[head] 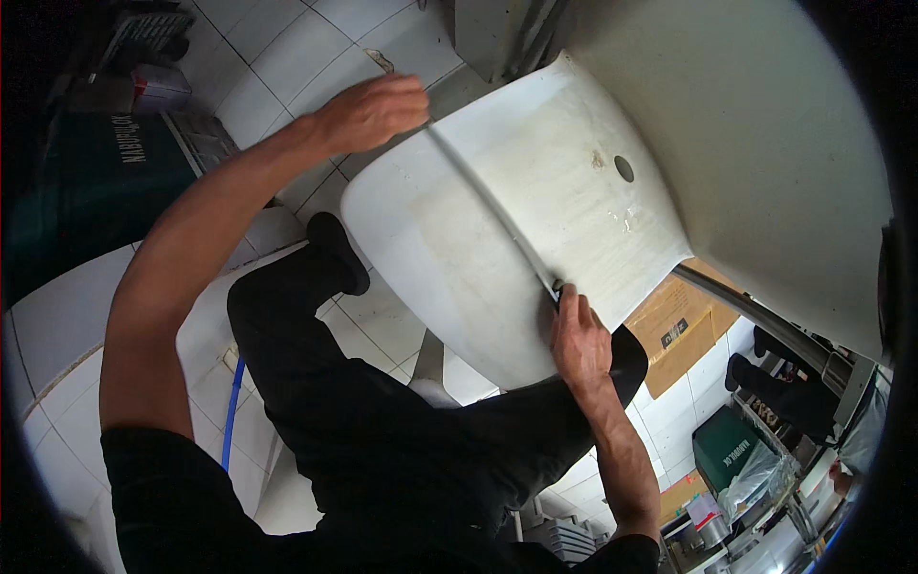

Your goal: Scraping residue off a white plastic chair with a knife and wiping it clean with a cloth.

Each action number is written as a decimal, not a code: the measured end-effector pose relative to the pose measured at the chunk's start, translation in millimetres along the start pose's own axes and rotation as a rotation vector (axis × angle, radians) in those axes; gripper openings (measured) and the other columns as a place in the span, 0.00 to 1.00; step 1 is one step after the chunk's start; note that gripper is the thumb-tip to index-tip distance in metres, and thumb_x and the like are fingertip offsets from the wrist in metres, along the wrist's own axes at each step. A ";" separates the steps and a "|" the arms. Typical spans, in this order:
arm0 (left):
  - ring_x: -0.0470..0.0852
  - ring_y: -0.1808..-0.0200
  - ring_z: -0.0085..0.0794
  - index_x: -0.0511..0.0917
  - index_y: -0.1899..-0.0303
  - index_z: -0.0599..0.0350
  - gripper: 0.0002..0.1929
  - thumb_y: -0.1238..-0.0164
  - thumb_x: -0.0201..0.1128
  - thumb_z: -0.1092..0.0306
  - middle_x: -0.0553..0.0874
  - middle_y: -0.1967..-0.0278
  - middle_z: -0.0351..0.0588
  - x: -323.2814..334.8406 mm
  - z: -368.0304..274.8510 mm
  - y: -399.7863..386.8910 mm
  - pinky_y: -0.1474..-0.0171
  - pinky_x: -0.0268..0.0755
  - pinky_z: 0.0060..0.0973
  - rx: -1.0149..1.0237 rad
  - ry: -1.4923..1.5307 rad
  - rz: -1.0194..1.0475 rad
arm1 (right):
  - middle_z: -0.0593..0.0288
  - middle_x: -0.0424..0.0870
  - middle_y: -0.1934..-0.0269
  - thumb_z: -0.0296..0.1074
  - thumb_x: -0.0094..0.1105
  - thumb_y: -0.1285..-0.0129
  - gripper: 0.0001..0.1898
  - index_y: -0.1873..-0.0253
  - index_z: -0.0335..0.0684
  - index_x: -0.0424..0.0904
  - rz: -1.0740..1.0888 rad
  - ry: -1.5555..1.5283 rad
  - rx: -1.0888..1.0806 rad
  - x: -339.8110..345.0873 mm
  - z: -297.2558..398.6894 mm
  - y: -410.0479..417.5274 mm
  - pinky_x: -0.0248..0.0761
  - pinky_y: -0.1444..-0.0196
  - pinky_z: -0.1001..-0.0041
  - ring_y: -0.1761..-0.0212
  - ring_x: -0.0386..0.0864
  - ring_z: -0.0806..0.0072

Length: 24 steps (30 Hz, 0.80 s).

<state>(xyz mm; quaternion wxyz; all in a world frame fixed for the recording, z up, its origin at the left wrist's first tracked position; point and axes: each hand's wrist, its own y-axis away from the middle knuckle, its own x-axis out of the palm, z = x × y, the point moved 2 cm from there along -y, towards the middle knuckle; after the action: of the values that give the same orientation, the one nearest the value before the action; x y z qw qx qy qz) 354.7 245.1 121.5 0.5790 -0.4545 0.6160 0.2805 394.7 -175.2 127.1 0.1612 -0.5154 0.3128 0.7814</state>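
A white plastic chair (459, 237), its seat scuffed and stained, stands in front of me between my black-trousered knees. Across the seat runs a long, thin grey strip (491, 201), probably metal, slightly blurred. My left hand (376, 111) is closed in a fist at the strip's far end, beyond the seat's edge; the fingers hide that end. The near end is in my right hand (582, 344), low over the seat near my right knee. A small dark piece (558, 286) shows at those fingertips; I cannot tell what it is.
The chair's backrest (731, 143), with a round hole (624, 168) at its base, rises on the right. A flattened cardboard box (678, 323) lies on the tiled floor. Green containers (93, 186) bearing writing stand left and right. Another person's dark-clothed legs (785, 387) show at far right.
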 end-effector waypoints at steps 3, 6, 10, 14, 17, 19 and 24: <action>0.79 0.57 0.34 0.79 0.67 0.63 0.03 0.44 0.64 0.76 0.79 0.66 0.44 -7.0 -19.3 26.0 0.52 0.77 0.31 -0.025 -0.003 0.075 | 0.45 0.80 0.59 0.27 0.60 0.35 0.25 0.35 0.36 0.65 0.013 -0.003 -0.066 -5.9 -1.1 -0.8 0.79 0.62 0.52 0.62 0.83 0.46; 0.80 0.55 0.35 0.80 0.66 0.62 0.03 0.42 0.63 0.76 0.79 0.66 0.44 -11.0 -8.5 3.3 0.50 0.77 0.30 -0.008 -0.055 -0.031 | 0.45 0.81 0.59 0.30 0.59 0.31 0.22 0.35 0.38 0.66 -0.033 -0.025 -0.018 -10.7 -3.6 -4.6 0.79 0.62 0.52 0.62 0.83 0.46; 0.78 0.51 0.34 0.81 0.65 0.61 0.04 0.42 0.62 0.76 0.79 0.63 0.43 -2.6 29.9 -81.2 0.49 0.77 0.30 0.027 -0.103 -0.135 | 0.42 0.83 0.55 0.34 0.57 0.27 0.19 0.35 0.39 0.66 -0.143 -0.062 0.175 -19.7 -17.4 -15.1 0.79 0.62 0.50 0.60 0.84 0.42; 0.78 0.50 0.32 0.81 0.66 0.61 0.03 0.39 0.60 0.75 0.80 0.61 0.40 1.4 33.7 -145.2 0.48 0.77 0.29 -0.049 -0.070 -0.080 | 0.39 0.82 0.57 0.35 0.54 0.25 0.19 0.36 0.36 0.63 -0.222 -0.058 0.206 -25.1 -30.5 -21.7 0.78 0.63 0.47 0.63 0.84 0.39; 0.78 0.51 0.32 0.80 0.69 0.57 0.03 0.38 0.58 0.75 0.79 0.63 0.39 10.6 38.0 -146.9 0.47 0.80 0.30 0.007 -0.167 -0.063 | 0.39 0.82 0.58 0.35 0.54 0.25 0.19 0.37 0.35 0.62 -0.209 -0.026 0.217 -21.8 -29.2 -22.2 0.79 0.65 0.48 0.64 0.84 0.39; 0.78 0.53 0.33 0.80 0.69 0.61 0.03 0.38 0.59 0.75 0.79 0.63 0.41 13.8 35.8 -137.0 0.49 0.78 0.29 -0.023 -0.092 -0.070 | 0.40 0.82 0.58 0.34 0.54 0.26 0.19 0.37 0.34 0.64 -0.168 -0.045 0.202 -19.5 -27.2 -18.7 0.79 0.67 0.50 0.65 0.84 0.40; 0.77 0.58 0.37 0.79 0.71 0.62 0.01 0.42 0.61 0.76 0.78 0.68 0.44 19.7 11.7 -55.8 0.55 0.75 0.31 0.076 0.018 -0.147 | 0.41 0.83 0.57 0.31 0.56 0.28 0.20 0.36 0.34 0.65 -0.096 -0.042 0.067 -14.9 -18.4 2.1 0.79 0.66 0.48 0.66 0.84 0.40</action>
<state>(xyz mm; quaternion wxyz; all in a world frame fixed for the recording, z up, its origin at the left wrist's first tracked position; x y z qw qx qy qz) 411.1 226.7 110.5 0.6092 -0.4789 0.5964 0.2093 412.7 -187.8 136.2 0.2221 -0.5077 0.3105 0.7723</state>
